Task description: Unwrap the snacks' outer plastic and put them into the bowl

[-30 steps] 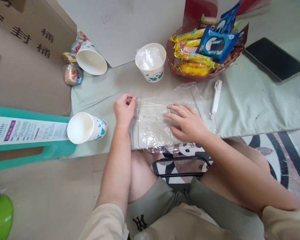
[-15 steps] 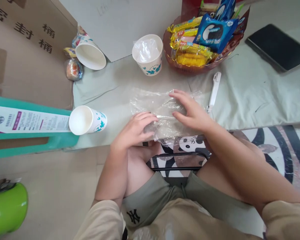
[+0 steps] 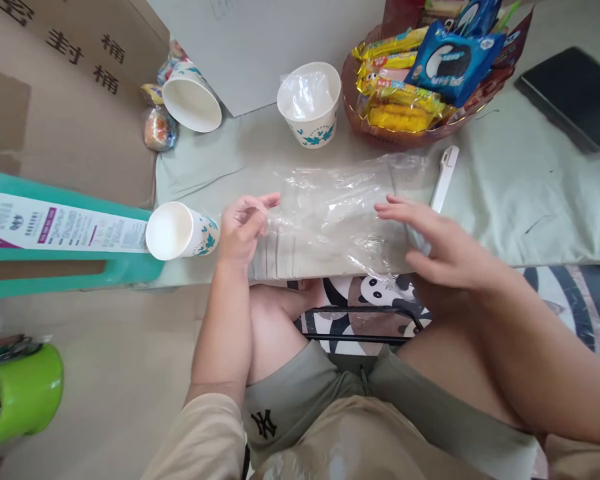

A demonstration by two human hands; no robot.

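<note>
A clear plastic bag lies spread and crinkled on the cloth-covered table, its near side hanging over the front edge. At its left end my left hand pinches a corner of the film between thumb and fingers. My right hand hovers over the bag's right end, fingers stretched out and apart, with nothing in them. Just beyond that hand lies a white utility knife. A paper cup with clear film inside stands behind the bag.
Another paper cup lies on its side at left against a teal jug; a third cup lies farther back by wrapped snacks. A snack bowl and a black tablet are back right. Cardboard box at left.
My hands have moved apart. The left went left and now pinches the bag's corner; the right went right. The bag lies flatter and wider. The view has shifted slightly.
</note>
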